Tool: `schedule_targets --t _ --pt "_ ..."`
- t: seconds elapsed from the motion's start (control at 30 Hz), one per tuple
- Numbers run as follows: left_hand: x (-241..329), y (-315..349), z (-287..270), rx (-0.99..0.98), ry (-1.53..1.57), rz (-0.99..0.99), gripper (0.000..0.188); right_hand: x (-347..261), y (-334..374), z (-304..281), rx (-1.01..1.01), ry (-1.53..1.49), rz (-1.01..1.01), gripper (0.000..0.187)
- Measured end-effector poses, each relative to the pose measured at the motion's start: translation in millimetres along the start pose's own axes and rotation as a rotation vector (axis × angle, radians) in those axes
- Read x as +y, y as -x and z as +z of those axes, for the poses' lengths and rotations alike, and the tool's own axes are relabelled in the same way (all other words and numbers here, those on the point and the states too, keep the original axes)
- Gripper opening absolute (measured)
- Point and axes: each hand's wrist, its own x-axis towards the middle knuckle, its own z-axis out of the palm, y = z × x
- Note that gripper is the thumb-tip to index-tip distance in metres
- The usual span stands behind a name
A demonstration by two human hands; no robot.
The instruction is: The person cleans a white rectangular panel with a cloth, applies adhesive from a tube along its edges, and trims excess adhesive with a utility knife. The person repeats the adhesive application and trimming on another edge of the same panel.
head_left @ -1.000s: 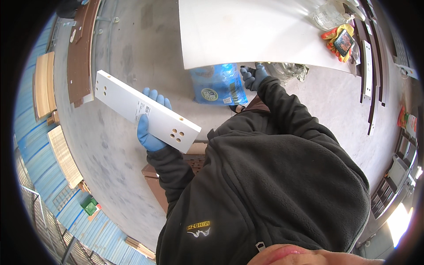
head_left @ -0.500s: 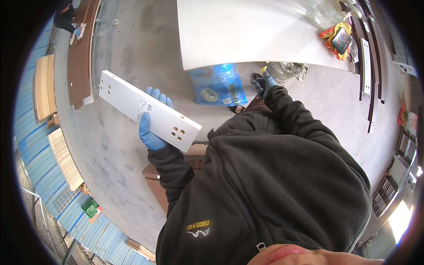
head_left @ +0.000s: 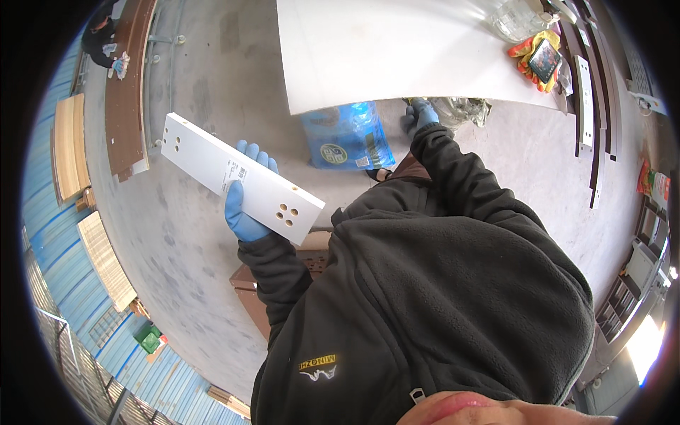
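My left hand (head_left: 244, 209), in a blue glove, grips a white drilled board (head_left: 234, 173) around its long edges, thumb on the upper face. The board is tilted, with round holes near both ends and a printed label in the middle. My right hand (head_left: 419, 117), also gloved in blue, is at the near edge of the white tabletop (head_left: 397, 53). Its fingers are curled, with a small yellow thing showing at the tips; its kind is unclear. Beside this hand is a clear plastic bag (head_left: 464, 111), and further left a blue plastic sack (head_left: 347, 138).
On the tabletop lie red-yellow gloves (head_left: 528, 49) with a phone (head_left: 545, 60) on top, near a clear container (head_left: 517, 21). Brown boards (head_left: 127, 92) lie at left, where another person (head_left: 99, 39) works. Dark strips (head_left: 602, 78) line the right. A brown box (head_left: 248, 287) is beside my left sleeve.
My right hand has moved up to the table edge with the yellow thing. The left hand and its board have hardly moved. The other person's hand has shifted.
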Motion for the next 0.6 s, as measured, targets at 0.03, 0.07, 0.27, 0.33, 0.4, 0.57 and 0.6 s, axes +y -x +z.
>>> schedule_targets --t 0.03,0.07,0.27,0.33,0.4,0.57,0.6 --pt "-0.7 -0.5 -0.3 -0.012 0.005 0.0 0.07 0.0 1.1 0.6 -0.027 0.005 0.015 0.005" --pt "-1.3 -0.9 -0.5 0.006 -0.001 -0.002 0.07 -0.5 2.0 1.7 -0.063 0.011 0.041 0.005" --pt "-3.3 -3.5 -0.2 0.039 -0.028 -0.027 0.071 -6.7 13.3 8.2 -0.162 -0.038 0.193 0.013" --pt "-3.8 -5.2 -0.6 0.035 -0.038 -0.03 0.071 -10.2 20.5 10.9 -0.194 0.014 0.22 0.019" --pt "-4.4 -6.8 -0.5 0.041 -0.048 -0.028 0.071 -14.0 28.6 14.5 -0.224 0.115 0.223 0.024" --pt "-5.9 -12.8 3.5 0.047 -0.077 -0.046 0.072 -20.0 44.6 27.9 -0.319 0.168 0.335 0.028" --pt "-6.0 -13.0 4.6 0.061 -0.082 -0.055 0.072 -19.7 46.8 30.2 -0.335 0.164 0.331 0.027"
